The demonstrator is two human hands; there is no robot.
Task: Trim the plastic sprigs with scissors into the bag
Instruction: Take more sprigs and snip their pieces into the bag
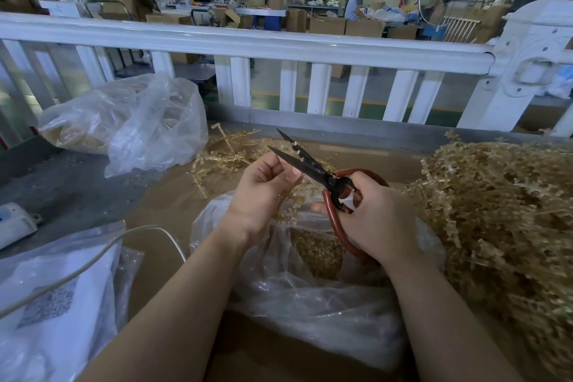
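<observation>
My right hand [376, 220] grips the red-brown handles of black-bladed scissors [310, 164], whose blades stand apart and point up and left. My left hand [263, 192] pinches a pale yellow plastic sprig [297, 150] that lies between the blades. Directly below both hands sits an open clear plastic bag [310, 298] with small trimmed yellow pieces inside. A big heap of uncut sprigs [502, 226] fills the right side of the cardboard-covered table.
A smaller scatter of sprigs [223, 155] lies behind my left hand. A full clear bag [130, 121] rests at the back left. A white cable [93, 260] crosses a flat plastic pouch [52, 304] at the front left. A white railing [279, 46] borders the table's far side.
</observation>
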